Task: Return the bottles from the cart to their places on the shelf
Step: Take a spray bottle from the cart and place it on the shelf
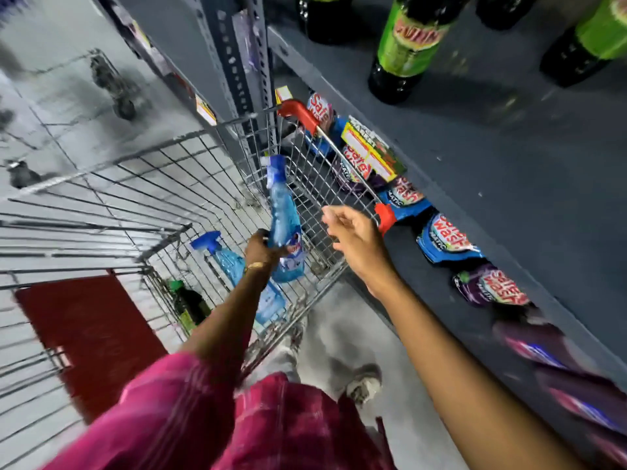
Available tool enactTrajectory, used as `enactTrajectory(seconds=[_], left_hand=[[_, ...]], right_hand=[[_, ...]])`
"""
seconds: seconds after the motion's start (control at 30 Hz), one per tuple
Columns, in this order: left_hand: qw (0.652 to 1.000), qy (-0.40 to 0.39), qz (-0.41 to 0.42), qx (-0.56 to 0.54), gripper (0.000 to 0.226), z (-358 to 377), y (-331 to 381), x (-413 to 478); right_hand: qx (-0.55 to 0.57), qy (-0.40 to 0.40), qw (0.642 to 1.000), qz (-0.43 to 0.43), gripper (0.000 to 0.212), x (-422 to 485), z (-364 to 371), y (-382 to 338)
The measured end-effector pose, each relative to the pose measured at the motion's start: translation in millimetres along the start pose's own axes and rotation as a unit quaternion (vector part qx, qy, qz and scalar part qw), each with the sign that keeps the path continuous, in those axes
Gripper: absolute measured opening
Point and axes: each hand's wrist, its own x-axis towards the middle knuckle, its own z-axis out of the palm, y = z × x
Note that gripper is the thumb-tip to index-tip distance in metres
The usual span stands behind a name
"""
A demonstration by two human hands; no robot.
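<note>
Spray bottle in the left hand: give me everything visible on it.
The spray bottle looks like translucent light-blue plastic holding blue liquid, with a darker blue trigger head and a white part at the nozzle. A blue-and-white label sits low on the body, print unreadable. It is lifted inside the cart, tilted, trigger end pointing up and away. The left hand grips its lower body; nothing else appears to touch it. The right hand is close by, open and empty.

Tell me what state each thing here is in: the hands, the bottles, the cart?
Left hand: closed around a blue spray bottle.
Right hand: open, empty, near the cart rim.
Held blue spray bottle: lifted, nozzle up.
Second blue spray bottle: lying in the cart.
Dark green-capped bottle: in the cart.
Wire shopping cart: nearly emptied.
</note>
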Motion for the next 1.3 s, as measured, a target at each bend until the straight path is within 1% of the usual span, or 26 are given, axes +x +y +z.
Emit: enactTrajectory(seconds=[0.07,0.17,0.23,0.33,0.37,0.4,0.47,0.53,0.6,0.7,0.8,0.93,1.07,1.23,1.27,1.3], left_hand=[[0.995,0.014,0.077,-0.065,0.057,-17.9,19.2,-31.6],[0.974,0.010,0.207,-0.096,0.058,-35.5,49.9,-71.9],[0.957,-0.025,0.267,-0.108,0.057,-37.0,77.0,-105.3],[0.927,-0.095,0.354,-0.083,0.060,-22.6,121.1,-154.7],[0.916,-0.125,0.375,-0.073,0.060,-12.3,136.1,-174.0],[0.902,-0.158,0.397,-0.062,0.057,0.2,150.6,-190.6],[0.870,-0.215,0.443,-0.036,0.051,26.6,177.2,-223.4],[0.836,-0.263,0.482,-0.023,0.048,62.9,195.8,-258.1],[0.803,-0.298,0.516,-0.001,0.051,104.9,206.0,-291.1],[0.775,-0.346,0.529,0.015,0.046,165.1,208.2,-330.7],[0.739,-0.417,0.527,0.035,0.046,224.1,205.2,-376.7],[0.720,-0.479,0.500,0.053,0.046,270.0,195.7,-413.4],[0.702,-0.508,0.495,0.055,0.047,295.3,185.9,-432.6],[0.699,-0.515,0.492,0.065,0.048,301.0,188.5,-433.1],[0.699,-0.515,0.492,0.068,0.048,300.0,188.5,-432.3],[0.696,-0.518,0.492,0.070,0.048,300.1,188.2,-431.6]], right_hand=[[0.037,0.021,0.998,-0.040,0.023,-19.3,-8.5,-6.1],[0.063,0.047,0.992,-0.094,0.022,-51.6,-25.3,-13.7],[0.060,0.077,0.987,-0.124,0.028,-76.9,-44.4,-23.3],[0.094,0.127,0.974,-0.162,0.056,-111.1,-79.6,-38.5],[0.091,0.146,0.969,-0.179,0.059,-124.0,-94.4,-42.8],[0.081,0.167,0.964,-0.191,0.059,-135.6,-109.2,-46.8],[0.072,0.215,0.953,-0.200,0.049,-155.4,-136.8,-51.4],[0.074,0.290,0.930,-0.213,0.040,-180.7,-172.8,-45.1],[0.074,0.362,0.904,-0.214,0.036,-210.0,-211.3,-32.7],[0.097,0.421,0.877,-0.209,0.032,-253.7,-257.8,-13.4],[0.101,0.493,0.842,-0.192,0.031,-297.7,-298.3,13.1],[0.079,0.540,0.821,-0.169,0.036,-332.2,-326.3,38.7],[0.092,0.561,0.809,-0.150,0.037,-351.8,-341.0,52.6],[0.078,0.549,0.821,-0.134,0.039,-352.1,-347.0,54.2],[0.087,0.555,0.815,-0.140,0.044,-351.3,-343.2,54.6],[0.095,0.579,0.796,-0.151,0.050,-350.5,-337.8,54.6]])
